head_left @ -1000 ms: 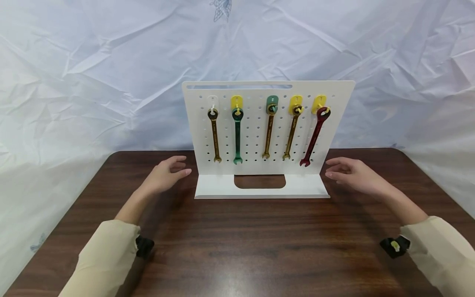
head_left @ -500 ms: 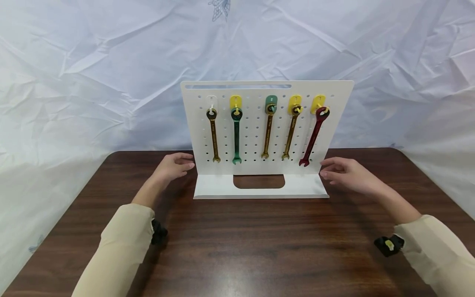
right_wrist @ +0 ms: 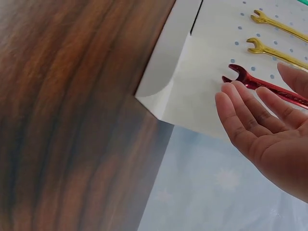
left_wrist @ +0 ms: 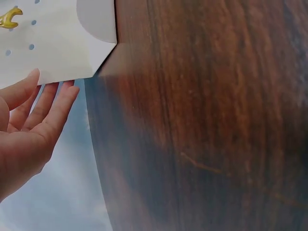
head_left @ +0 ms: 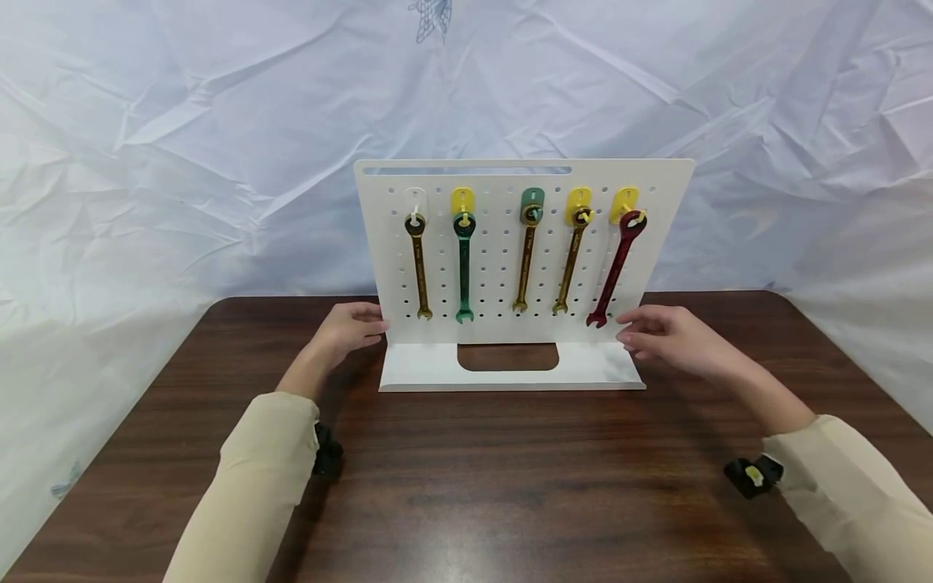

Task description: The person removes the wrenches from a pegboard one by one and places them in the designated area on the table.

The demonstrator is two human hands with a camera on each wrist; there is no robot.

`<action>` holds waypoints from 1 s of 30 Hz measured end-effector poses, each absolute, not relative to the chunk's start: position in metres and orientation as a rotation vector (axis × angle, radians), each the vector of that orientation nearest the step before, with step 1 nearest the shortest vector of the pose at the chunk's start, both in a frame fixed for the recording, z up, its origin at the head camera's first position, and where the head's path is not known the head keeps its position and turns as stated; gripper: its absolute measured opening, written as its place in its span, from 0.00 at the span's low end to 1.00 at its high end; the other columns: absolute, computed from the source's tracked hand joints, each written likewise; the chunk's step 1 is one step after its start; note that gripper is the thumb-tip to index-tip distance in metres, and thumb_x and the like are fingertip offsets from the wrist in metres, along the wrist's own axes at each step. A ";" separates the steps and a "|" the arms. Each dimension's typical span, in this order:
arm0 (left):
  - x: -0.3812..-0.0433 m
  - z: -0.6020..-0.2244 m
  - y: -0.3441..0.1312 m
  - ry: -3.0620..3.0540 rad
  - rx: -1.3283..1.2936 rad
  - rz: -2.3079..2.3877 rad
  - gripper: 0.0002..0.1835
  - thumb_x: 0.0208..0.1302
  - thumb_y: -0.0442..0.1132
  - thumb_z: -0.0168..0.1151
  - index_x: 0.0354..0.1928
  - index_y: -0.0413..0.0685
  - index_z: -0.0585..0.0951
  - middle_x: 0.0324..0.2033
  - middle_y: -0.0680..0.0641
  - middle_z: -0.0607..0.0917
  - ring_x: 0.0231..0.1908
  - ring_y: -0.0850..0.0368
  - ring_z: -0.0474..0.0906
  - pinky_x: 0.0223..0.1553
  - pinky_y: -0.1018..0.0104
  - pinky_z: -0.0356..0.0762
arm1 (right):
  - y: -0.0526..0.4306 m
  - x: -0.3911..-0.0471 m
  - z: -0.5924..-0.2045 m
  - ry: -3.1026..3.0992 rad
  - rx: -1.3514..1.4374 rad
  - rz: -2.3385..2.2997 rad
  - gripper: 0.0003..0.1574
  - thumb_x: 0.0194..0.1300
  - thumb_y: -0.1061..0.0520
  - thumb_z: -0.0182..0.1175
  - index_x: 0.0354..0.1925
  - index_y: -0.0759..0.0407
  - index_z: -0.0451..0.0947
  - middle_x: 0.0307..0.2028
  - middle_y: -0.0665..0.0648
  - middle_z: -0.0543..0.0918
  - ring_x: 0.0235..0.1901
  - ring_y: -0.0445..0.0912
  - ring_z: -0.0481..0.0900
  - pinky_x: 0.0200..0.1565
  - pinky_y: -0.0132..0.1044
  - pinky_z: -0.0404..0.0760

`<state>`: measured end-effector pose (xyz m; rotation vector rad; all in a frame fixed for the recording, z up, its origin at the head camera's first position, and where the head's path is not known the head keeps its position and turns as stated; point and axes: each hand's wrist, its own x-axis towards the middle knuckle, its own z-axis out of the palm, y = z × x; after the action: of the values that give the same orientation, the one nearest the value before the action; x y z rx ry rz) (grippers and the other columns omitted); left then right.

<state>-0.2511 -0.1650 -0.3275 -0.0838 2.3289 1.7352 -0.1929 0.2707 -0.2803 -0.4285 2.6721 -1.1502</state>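
- A white pegboard (head_left: 496,257) stands on the surface (head_left: 481,470), five wrenches (head_left: 464,267) hanging from its hooks (head_left: 462,197).
- The left hand (head_left: 350,329) pinches the board's left edge.
- The right hand (head_left: 670,336) is free, loosely bent, near the red wrench (head_left: 615,271).

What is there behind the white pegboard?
Behind the white pegboard hangs a wrinkled cloth, visible around it and through its slot. The left hand has some fingertips hidden there; anything else is covered.
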 end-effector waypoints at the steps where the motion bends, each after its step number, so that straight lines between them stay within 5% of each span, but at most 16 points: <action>1: -0.251 -0.328 -0.165 2.329 -0.087 1.738 0.20 0.64 0.28 0.54 0.57 0.29 0.67 0.53 0.31 0.72 0.54 0.42 0.69 0.54 0.58 0.72 | 0.270 -0.193 -0.279 2.679 -0.431 -1.146 0.28 0.67 0.53 0.54 0.58 0.71 0.65 0.44 0.66 0.78 0.38 0.53 0.80 0.39 0.41 0.82; 20: -0.248 -0.332 -0.164 2.300 -0.103 1.800 0.16 0.64 0.28 0.53 0.53 0.27 0.70 0.48 0.33 0.75 0.50 0.44 0.73 0.51 0.58 0.74 | 0.263 -0.212 -0.245 2.721 -0.384 -1.232 0.28 0.68 0.53 0.52 0.59 0.69 0.62 0.50 0.71 0.74 0.39 0.42 0.80 0.40 0.32 0.81; 30: -0.250 -0.336 -0.165 2.258 -0.126 1.858 0.17 0.65 0.29 0.52 0.53 0.27 0.69 0.49 0.34 0.74 0.50 0.45 0.72 0.51 0.60 0.75 | 0.255 -0.218 -0.232 2.735 -0.325 -1.379 0.27 0.67 0.56 0.53 0.58 0.70 0.60 0.49 0.69 0.74 0.40 0.42 0.79 0.43 0.36 0.81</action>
<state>-0.2502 -0.1648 -0.3357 -0.1264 2.2580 1.8577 -0.2179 0.2546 -0.2322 -0.3249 2.7354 -1.3793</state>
